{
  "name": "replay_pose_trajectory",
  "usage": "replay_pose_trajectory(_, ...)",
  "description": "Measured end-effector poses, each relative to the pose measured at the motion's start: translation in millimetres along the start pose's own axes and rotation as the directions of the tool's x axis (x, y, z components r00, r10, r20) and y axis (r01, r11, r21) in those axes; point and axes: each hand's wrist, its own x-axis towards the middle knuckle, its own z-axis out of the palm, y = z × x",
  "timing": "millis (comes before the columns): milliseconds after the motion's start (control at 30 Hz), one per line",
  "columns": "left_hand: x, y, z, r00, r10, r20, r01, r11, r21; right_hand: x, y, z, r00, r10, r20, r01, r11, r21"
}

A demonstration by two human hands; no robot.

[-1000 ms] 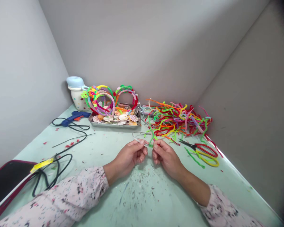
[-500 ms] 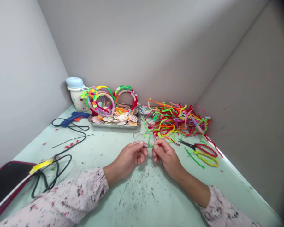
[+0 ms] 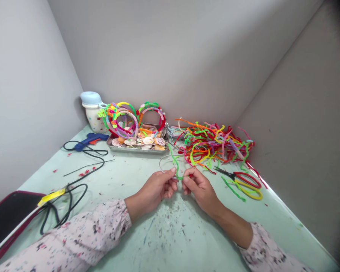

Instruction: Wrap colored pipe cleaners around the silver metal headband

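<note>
My left hand point(image 3: 155, 190) is closed, thumb against fingers, on a thin grey metal headband point(image 3: 160, 162) whose loop curves away behind the fingertips. A fuzzy green pipe cleaner point(image 3: 177, 163) rises from between the two hands, its lower end bent across the band. The fingertips of my right hand point(image 3: 202, 192) pinch that lower end beside the band. A bit of red shows at the right fingertips; how it is attached is hidden. Behind my hands, a tangled heap of coloured pipe cleaners point(image 3: 215, 141) partly merges with the green strand from this angle.
Wrapped headbands point(image 3: 136, 126) stand on a metal tray point(image 3: 138, 149) of shells. Left of it are a lidded cup point(image 3: 93, 117), a blue glue gun point(image 3: 86, 142) with black cable, and a dark tablet-like object point(image 3: 10, 211). Scissors point(image 3: 246, 180) lie right, over green pipe cleaner pieces.
The green pipe cleaner's free part has swung left, towards my left thumb, and its bend at the band sits slightly lower. Both hands stay nearly in place.
</note>
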Motion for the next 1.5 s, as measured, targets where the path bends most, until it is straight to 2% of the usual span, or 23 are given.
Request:
replay_pose_trajectory(233, -1.3, 4.4, 2.0, 0.998, -0.052, -0.02, 0.054, 0.992, 0.113, -1.6, -0.9, -1.2, 1.0, -0.018, -0.004, 0.018, 1.0, -0.003)
replay_pose_trajectory(467, -2.1, 6.4, 2.7, 0.996, -0.083, -0.037, 0.087, 0.989, 0.116, -1.8, -1.2, -1.4, 1.0, -0.03, -0.003, 0.03, 1.0, -0.007)
replay_pose_trajectory(733, -0.7, 5.8, -0.5, 0.996, -0.084, -0.004, 0.084, 0.991, 0.108, -1.6, -1.8, -0.6, 1.0, -0.02, -0.007, 0.02, 1.0, -0.018)
replay_pose_trajectory(1367, 1.1, 5.1, -1.0, 0.995, -0.09, -0.032, 0.093, 0.992, 0.085, -0.3, -3.9, -0.2, 0.997, 0.075, 0.005, -0.075, 0.997, 0.036)
replay_pose_trajectory(1500, 0.3, 6.7, 0.0, 0.997, -0.08, -0.008, 0.081, 0.994, 0.067, -0.5, -1.3, -0.6, 0.997, 0.08, 0.009, -0.08, 0.996, 0.045)
